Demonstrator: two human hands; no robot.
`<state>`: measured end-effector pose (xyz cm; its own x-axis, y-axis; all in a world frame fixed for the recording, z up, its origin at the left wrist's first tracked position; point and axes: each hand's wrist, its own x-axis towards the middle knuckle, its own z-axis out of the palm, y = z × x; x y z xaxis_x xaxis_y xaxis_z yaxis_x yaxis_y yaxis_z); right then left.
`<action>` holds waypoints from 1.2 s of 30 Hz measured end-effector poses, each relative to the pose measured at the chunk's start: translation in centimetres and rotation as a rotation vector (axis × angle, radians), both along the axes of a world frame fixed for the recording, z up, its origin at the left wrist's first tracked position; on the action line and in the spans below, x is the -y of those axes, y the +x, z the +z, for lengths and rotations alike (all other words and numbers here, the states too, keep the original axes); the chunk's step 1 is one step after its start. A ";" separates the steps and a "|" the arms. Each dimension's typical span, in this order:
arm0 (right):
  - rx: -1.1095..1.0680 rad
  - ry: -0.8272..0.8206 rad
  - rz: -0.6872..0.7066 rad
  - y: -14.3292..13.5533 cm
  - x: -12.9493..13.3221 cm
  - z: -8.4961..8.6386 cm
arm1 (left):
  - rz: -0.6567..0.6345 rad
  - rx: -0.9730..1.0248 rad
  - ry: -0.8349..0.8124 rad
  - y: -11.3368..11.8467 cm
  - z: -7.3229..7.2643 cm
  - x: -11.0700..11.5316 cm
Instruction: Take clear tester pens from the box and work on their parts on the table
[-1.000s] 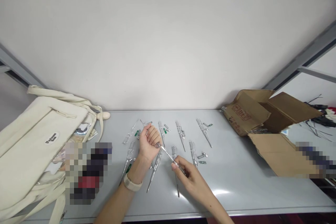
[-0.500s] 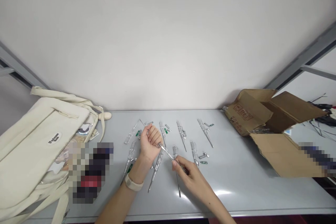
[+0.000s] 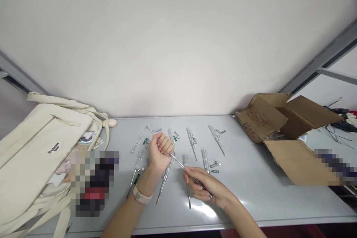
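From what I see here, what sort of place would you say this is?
Probably a simple work area, perhaps improvised: screwdrivers lie spread on a grey table, and a cream bag is at the left side.

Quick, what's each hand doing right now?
Left hand: closed around a mostly hidden handle.
Right hand: closed, holding a screwdriver.

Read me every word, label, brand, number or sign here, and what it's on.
Cardboard box: handwritten number, ending "0", first digit unclear.
Same box: red print, too blurred to read.
Cream bag: oval label, lettering too blurred to read.
Green strips: any marks too small.
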<state>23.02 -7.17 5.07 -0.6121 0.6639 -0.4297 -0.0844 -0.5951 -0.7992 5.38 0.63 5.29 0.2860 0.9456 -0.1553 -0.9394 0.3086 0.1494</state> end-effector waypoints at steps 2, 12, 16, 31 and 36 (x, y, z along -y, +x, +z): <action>-0.019 -0.006 -0.011 0.0 -0.1 0.3 | 0.008 -0.010 -0.003 0.0 0.0 0.0; 0.450 0.486 -0.047 -0.9 0.5 1.1 | 0.111 -0.056 -0.037 0.2 0.1 0.1; 0.615 0.618 -0.069 -1.4 0.7 1.2 | 0.126 -0.047 -0.064 0.2 0.2 0.2; 1.078 0.883 -0.027 -3.0 2.6 0.8 | 0.153 -0.065 -0.153 0.3 0.7 0.4; 1.281 1.103 -0.126 -3.7 3.1 -0.1 | 0.159 -0.071 -0.151 0.1 0.5 0.1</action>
<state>19.34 -10.22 4.93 -0.1882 0.9775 0.0951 0.8979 0.2105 -0.3865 5.46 0.48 5.77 0.1181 0.9426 -0.3125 -0.9668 0.1809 0.1804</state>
